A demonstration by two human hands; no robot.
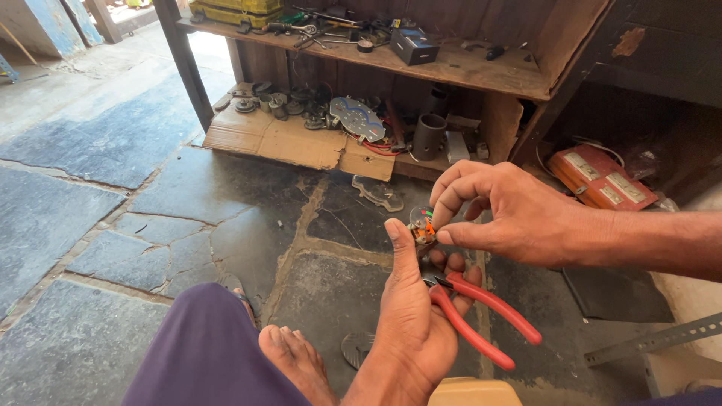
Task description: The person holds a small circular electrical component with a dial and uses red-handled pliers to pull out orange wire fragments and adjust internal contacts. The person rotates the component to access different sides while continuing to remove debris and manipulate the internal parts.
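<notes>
My left hand (pixel 410 323) is raised palm-side toward me, thumb up, and holds a small metal part with orange wiring (pixel 422 229) at the thumb tip. Red-handled pliers (pixel 481 316) are tucked in the same hand, handles pointing down and right. From the right my right hand (pixel 511 214) reaches in, and its thumb and forefinger pinch the small part's top. My bare foot (pixel 297 361) and purple-clad knee (pixel 214 353) lie below.
A wooden shelf (pixel 481 71) with tools stands behind. Cardboard (pixel 301 143) under it carries several metal parts, a gauge face (pixel 357 119) and a dark cylinder (pixel 429 135). An orange box (pixel 602 179) sits at the right. The floor is stone slabs (pixel 113 225).
</notes>
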